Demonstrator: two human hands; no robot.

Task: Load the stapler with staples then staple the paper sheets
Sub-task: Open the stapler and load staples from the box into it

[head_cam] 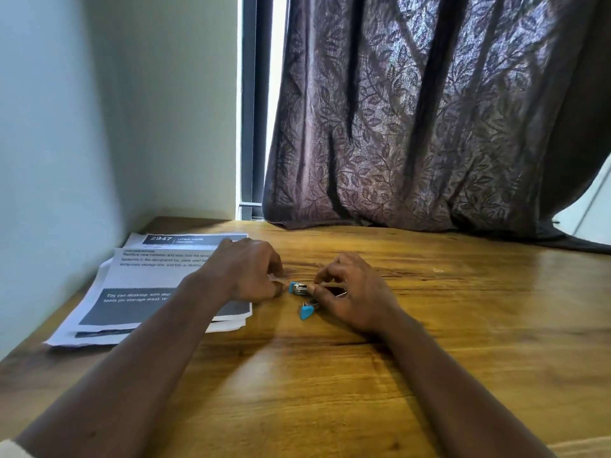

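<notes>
A small blue and metal stapler (299,288) lies on the wooden table (429,325), swung apart into two arms with blue tips. My right hand (353,292) grips its rear part, with fingers pinched over the metal channel. My left hand (246,271) is curled just left of the stapler's front tip, fingertips pinched close to it. Whether they hold staples is hidden. A loose pile of printed paper sheets (139,292) lies at the left, partly under my left wrist.
A pale wall (66,143) borders the table on the left. A dark patterned curtain (429,127) hangs at the back and drapes onto the tabletop. A window frame strip (251,110) shows between wall and curtain.
</notes>
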